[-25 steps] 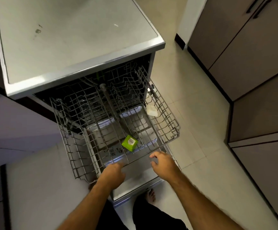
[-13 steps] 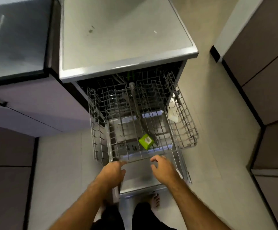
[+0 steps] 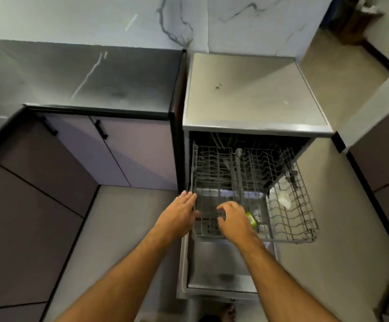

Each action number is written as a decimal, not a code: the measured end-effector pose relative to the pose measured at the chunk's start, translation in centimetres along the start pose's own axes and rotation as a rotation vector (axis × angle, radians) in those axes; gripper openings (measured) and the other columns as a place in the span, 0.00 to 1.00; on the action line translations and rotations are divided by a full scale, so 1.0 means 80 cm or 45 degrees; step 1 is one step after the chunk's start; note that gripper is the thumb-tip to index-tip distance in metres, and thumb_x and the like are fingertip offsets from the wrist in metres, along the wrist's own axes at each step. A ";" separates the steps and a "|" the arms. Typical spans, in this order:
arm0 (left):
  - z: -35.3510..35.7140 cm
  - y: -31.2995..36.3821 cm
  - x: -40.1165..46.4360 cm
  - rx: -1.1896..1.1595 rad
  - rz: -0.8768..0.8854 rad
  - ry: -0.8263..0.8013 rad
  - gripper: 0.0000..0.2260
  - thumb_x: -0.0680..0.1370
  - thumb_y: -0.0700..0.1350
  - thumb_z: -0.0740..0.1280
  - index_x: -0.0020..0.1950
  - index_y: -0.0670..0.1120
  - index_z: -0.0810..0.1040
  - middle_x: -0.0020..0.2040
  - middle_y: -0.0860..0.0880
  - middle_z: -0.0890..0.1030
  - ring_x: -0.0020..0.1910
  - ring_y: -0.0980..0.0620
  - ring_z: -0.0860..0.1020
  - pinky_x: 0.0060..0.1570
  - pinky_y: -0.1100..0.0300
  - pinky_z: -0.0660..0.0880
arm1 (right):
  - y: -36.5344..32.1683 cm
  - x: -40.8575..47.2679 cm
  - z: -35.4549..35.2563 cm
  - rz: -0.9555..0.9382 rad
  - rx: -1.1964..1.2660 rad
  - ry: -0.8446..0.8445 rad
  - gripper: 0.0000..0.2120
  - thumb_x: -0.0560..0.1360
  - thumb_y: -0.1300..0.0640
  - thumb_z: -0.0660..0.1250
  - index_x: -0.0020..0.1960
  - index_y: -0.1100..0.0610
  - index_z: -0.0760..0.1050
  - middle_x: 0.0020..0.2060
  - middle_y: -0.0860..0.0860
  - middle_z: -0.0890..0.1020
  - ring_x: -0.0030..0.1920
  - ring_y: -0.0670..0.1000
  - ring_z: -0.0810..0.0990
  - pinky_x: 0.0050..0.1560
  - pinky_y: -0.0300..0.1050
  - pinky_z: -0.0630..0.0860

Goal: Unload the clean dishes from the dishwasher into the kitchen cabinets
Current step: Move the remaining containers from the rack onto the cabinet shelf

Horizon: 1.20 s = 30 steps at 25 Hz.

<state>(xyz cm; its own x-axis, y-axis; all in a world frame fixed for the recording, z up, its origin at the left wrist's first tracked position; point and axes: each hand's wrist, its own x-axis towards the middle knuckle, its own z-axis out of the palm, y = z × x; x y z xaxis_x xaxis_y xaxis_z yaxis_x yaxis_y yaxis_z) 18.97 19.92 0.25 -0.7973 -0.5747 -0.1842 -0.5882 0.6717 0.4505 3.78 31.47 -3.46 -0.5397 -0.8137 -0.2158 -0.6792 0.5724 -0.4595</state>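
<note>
The dishwasher [image 3: 256,126] stands at centre right of the frame with its door [image 3: 221,266] dropped flat toward the bottom edge and its wire rack [image 3: 288,205] drawn out over that door, which puts the rack's whole floor within reach from above. The rack looks almost bare: grey tines, a central spray tube, a pale scrap [image 3: 284,197] at its right side and a small green item [image 3: 251,219] half hidden behind the right hand; I see no plates or cups in it. The left hand [image 3: 179,213] lies at the rack's left edge with its fingers [image 3: 190,196] straight and together, flat against the wire, probably to steady or push the rack. The right hand [image 3: 233,220] hangs over the rack's front middle, its fingers [image 3: 222,206] loosely curled and holding nothing that I can see, likely about to take the front wire. To the upper left, a dark table [image 3: 84,73] tops closed cabinet doors [image 3: 123,154] with black handles, where the dishes belong.
</note>
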 end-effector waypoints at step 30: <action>-0.772 -0.378 -0.341 0.769 -0.556 1.664 0.34 0.77 0.31 0.60 0.80 0.48 0.50 0.80 0.50 0.51 0.79 0.52 0.47 0.71 0.61 0.42 | -1.014 0.094 -0.189 -1.581 0.447 0.613 0.26 0.75 0.65 0.64 0.70 0.49 0.69 0.75 0.47 0.63 0.74 0.50 0.64 0.64 0.41 0.67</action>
<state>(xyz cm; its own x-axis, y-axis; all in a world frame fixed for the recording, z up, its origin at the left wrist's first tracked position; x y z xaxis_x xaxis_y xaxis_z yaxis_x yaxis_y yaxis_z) 66.87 -13.59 45.60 -0.0622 -0.5567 0.8284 -0.9662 0.2416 0.0898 47.25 -19.56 45.24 0.1570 -0.6110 0.7759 -0.7163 -0.6113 -0.3365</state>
